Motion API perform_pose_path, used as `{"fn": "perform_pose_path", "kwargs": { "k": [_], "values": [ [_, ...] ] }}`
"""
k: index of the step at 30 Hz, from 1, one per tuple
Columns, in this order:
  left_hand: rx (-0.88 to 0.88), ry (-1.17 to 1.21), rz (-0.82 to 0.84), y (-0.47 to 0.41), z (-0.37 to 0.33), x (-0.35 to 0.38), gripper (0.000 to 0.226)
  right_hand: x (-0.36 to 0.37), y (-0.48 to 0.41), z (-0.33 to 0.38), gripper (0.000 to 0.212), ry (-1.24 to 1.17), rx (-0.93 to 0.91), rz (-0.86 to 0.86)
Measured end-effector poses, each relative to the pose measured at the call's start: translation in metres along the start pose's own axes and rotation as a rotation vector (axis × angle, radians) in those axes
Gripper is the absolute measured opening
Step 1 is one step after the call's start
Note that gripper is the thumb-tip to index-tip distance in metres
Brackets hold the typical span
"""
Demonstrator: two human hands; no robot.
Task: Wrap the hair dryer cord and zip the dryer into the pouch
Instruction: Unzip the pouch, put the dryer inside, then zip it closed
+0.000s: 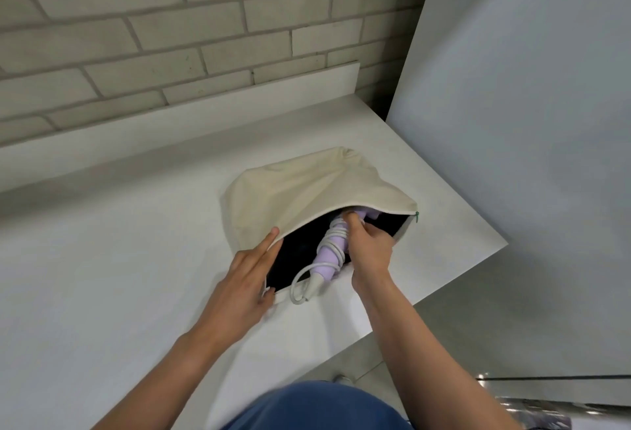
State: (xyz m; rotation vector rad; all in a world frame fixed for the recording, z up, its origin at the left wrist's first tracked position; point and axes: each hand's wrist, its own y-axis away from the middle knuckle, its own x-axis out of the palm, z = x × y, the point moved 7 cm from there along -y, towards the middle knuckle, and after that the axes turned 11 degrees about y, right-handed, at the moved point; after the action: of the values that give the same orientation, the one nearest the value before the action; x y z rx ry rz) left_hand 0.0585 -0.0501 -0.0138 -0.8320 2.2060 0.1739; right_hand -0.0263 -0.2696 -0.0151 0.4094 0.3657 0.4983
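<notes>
A cream fabric pouch (pixel 300 187) with a black lining lies on the white counter (pixel 119 242), its zipper mouth gaping toward me. A lilac hair dryer (pixel 329 257) sits half inside the mouth, handle end pointing at me, its head hidden under the cream flap. The white cord (pixel 336 233) is coiled around the handle, and a loose loop (pixel 298 284) spills onto the counter. My right hand (pixel 367 245) grips the dryer's handle at the mouth. My left hand (pixel 246 276) holds the pouch's left edge, lifting the upper flap. A green zipper pull (pixel 417 216) shows at the right corner.
A grey brick wall (pixel 170 37) rises behind the counter's raised back ledge. A tall pale panel (pixel 529 156) stands close on the right. The counter's right and front edges run diagonally near the pouch, with floor below.
</notes>
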Motion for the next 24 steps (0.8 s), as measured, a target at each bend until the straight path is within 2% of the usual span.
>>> {"fn": "perform_pose_path", "kwargs": {
  "k": [4,9,14,18,20,22,24],
  "values": [
    [0.022,-0.024,0.032,0.004,-0.002,0.010,0.109,0.008,-0.003,-0.006,0.032,-0.018,-0.010,-0.020],
    [-0.019,0.028,-0.016,-0.004,0.006,0.003,0.111,0.013,-0.008,-0.013,0.024,0.152,-0.085,-0.009],
    [-0.038,0.031,-0.025,-0.005,0.010,0.001,0.108,0.014,-0.010,-0.019,0.033,0.231,-0.146,0.064],
    [-0.044,0.028,-0.028,-0.003,0.013,0.002,0.108,0.009,0.010,-0.024,0.039,0.257,-0.226,0.187],
    [-0.046,0.020,-0.023,-0.002,0.013,0.004,0.108,-0.001,0.028,-0.027,0.045,0.379,-0.391,0.183],
    [-0.047,0.019,-0.019,-0.001,0.014,0.005,0.108,-0.002,0.044,-0.028,0.060,0.603,-0.679,0.164],
    [-0.050,0.025,-0.016,-0.001,0.014,0.005,0.109,0.010,0.051,-0.032,0.065,0.865,-0.963,0.175]
  ]
}}
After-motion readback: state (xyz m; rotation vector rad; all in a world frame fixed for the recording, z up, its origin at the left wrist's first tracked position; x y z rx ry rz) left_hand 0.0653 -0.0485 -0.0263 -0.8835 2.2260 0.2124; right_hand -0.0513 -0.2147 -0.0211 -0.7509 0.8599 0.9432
